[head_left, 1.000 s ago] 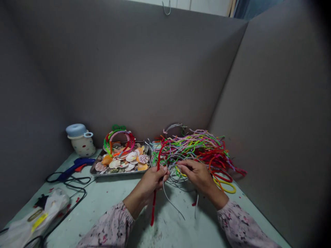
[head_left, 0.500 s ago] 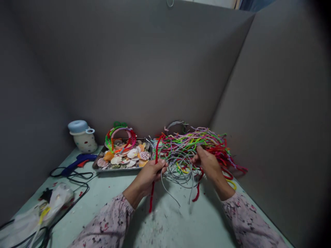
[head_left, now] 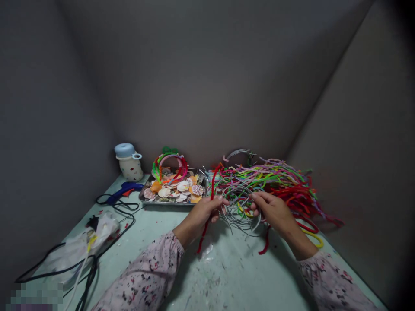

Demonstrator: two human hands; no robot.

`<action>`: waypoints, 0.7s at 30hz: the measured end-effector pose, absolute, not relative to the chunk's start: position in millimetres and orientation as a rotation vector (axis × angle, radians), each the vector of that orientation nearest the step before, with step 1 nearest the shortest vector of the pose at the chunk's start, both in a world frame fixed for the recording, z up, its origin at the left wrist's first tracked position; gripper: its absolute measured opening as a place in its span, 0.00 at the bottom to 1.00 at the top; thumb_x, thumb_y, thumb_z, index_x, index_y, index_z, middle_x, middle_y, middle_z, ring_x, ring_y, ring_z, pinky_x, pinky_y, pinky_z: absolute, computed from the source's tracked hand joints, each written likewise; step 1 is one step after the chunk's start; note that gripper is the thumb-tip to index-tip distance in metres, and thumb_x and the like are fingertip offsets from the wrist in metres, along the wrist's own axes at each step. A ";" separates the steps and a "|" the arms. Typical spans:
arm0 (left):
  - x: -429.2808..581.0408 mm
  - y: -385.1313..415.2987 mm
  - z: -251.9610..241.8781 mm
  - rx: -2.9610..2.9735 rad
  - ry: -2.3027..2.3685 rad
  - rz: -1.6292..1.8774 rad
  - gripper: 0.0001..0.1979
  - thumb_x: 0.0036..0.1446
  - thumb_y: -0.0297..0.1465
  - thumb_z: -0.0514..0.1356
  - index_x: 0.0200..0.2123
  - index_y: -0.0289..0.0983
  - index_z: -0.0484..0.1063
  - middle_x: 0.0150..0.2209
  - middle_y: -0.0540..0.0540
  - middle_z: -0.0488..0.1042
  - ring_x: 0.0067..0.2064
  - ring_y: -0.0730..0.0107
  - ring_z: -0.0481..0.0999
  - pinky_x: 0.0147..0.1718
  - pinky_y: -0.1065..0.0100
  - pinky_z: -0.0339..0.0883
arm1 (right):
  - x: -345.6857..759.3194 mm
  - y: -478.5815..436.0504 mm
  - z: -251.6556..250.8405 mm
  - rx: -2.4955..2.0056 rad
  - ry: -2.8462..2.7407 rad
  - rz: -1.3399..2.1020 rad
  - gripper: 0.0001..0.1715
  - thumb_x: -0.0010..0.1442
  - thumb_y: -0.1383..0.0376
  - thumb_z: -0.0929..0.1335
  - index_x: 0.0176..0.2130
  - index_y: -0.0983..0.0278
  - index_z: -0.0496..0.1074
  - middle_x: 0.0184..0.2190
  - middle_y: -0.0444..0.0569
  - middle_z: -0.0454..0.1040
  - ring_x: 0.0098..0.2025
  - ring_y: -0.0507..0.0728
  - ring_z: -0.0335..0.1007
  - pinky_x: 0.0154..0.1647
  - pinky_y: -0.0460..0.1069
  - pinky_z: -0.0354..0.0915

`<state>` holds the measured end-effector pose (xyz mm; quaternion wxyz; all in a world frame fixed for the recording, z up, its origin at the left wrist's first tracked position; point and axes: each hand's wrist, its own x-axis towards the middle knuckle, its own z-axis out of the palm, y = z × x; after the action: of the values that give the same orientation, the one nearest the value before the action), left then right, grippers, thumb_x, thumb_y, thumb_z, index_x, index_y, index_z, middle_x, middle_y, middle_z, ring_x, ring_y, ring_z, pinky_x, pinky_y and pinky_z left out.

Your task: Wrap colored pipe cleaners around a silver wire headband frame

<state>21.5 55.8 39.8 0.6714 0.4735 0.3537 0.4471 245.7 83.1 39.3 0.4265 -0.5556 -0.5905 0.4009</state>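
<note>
My left hand (head_left: 208, 211) is closed around a red pipe cleaner (head_left: 212, 185), which sticks up above the fist and hangs out below it. A strand of grey wire also passes at its fingertips. My right hand (head_left: 272, 211), thumb and fingers pinched together, grips a piece of the grey wire at the right side of the loops. Between and just below both hands lies a loose coil of grey wire (head_left: 239, 223). Another short red pipe cleaner (head_left: 266, 242) dangles or lies below my right hand; its upper end is hidden.
A heap of colourful pipe cleaners (head_left: 285, 177) lies at the back right. A metal tray (head_left: 175, 206) of seashells (head_left: 182, 185) holds several wrapped hoops (head_left: 187, 166). Left are a lidded cup (head_left: 130, 168), a blue glue gun (head_left: 121, 191), black cables (head_left: 129, 224) and a plastic bag (head_left: 106, 222).
The view has turned left, so everything sits farther right. My right hand has come down from the heap's edge and closer to my left hand, onto the wire. My left hand keeps the red pipe cleaner.
</note>
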 end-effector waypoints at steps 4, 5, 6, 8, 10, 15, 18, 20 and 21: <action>21.5 58.6 34.5 1.096 0.808 1.013 0.18 0.53 0.44 0.62 0.32 0.31 0.74 0.26 0.49 0.68 0.19 0.82 0.55 0.18 0.73 0.42 | 243.7 84.1 35.4 -1.413 -1.502 0.976 0.18 0.55 0.50 0.67 0.32 0.62 0.72 0.20 0.44 0.73 0.18 0.52 0.65 0.18 0.46 0.56; 21.2 59.9 33.3 1.104 0.824 1.028 0.18 0.53 0.44 0.62 0.31 0.31 0.73 0.26 0.49 0.68 0.19 0.82 0.55 0.18 0.73 0.42 | 243.5 84.5 34.0 -1.410 -1.504 0.978 0.19 0.54 0.49 0.68 0.32 0.62 0.72 0.20 0.44 0.73 0.18 0.51 0.65 0.18 0.46 0.56; 20.7 61.2 32.1 1.110 0.849 1.048 0.19 0.53 0.44 0.62 0.31 0.31 0.73 0.25 0.49 0.68 0.19 0.82 0.55 0.18 0.73 0.42 | 243.3 85.0 32.4 -1.408 -1.506 0.981 0.19 0.54 0.49 0.68 0.32 0.63 0.72 0.20 0.44 0.73 0.18 0.51 0.64 0.18 0.46 0.56; 19.3 63.8 29.0 1.124 0.928 1.082 0.19 0.53 0.44 0.61 0.33 0.32 0.73 0.24 0.50 0.67 0.19 0.81 0.55 0.18 0.73 0.42 | 243.0 86.1 29.0 -1.407 -1.517 0.983 0.19 0.54 0.49 0.68 0.31 0.63 0.73 0.19 0.43 0.73 0.17 0.51 0.63 0.17 0.46 0.55; 17.9 66.3 25.2 1.143 1.027 1.094 0.20 0.54 0.45 0.60 0.33 0.32 0.73 0.23 0.50 0.67 0.19 0.80 0.55 0.18 0.73 0.43 | 242.4 87.1 26.2 -1.398 -1.524 0.998 0.19 0.54 0.49 0.68 0.32 0.63 0.73 0.20 0.44 0.73 0.17 0.50 0.63 0.17 0.45 0.54; 19.0 70.1 16.5 1.179 1.127 1.086 0.19 0.53 0.45 0.59 0.32 0.33 0.72 0.23 0.50 0.69 0.19 0.79 0.57 0.19 0.73 0.48 | 239.7 88.0 25.4 -1.368 -1.435 1.096 0.20 0.50 0.49 0.69 0.31 0.64 0.73 0.19 0.43 0.73 0.17 0.50 0.63 0.15 0.45 0.54; 22.5 70.7 11.6 1.191 1.172 1.091 0.16 0.54 0.43 0.59 0.32 0.35 0.69 0.22 0.51 0.69 0.19 0.78 0.58 0.20 0.73 0.49 | 240.2 89.6 24.5 -1.375 -1.373 1.130 0.20 0.48 0.50 0.70 0.32 0.63 0.73 0.18 0.42 0.72 0.17 0.50 0.64 0.15 0.45 0.55; 24.7 70.4 8.0 1.199 1.212 1.099 0.14 0.54 0.42 0.59 0.31 0.35 0.67 0.22 0.51 0.68 0.20 0.76 0.61 0.21 0.72 0.51 | 241.4 91.3 21.3 -1.383 -1.374 1.134 0.19 0.49 0.51 0.70 0.32 0.63 0.72 0.18 0.42 0.71 0.17 0.50 0.65 0.15 0.45 0.55; 25.7 70.2 6.2 1.200 1.227 1.104 0.13 0.54 0.41 0.59 0.30 0.36 0.67 0.22 0.51 0.68 0.21 0.75 0.62 0.21 0.72 0.51 | 242.1 92.1 19.4 -1.386 -1.380 1.132 0.18 0.49 0.51 0.70 0.31 0.63 0.72 0.18 0.42 0.71 0.17 0.50 0.65 0.16 0.44 0.56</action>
<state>25.7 70.2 6.2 0.5230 0.5013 0.5123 0.4612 242.1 92.1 19.4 0.4266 -0.5547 -0.5523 0.4531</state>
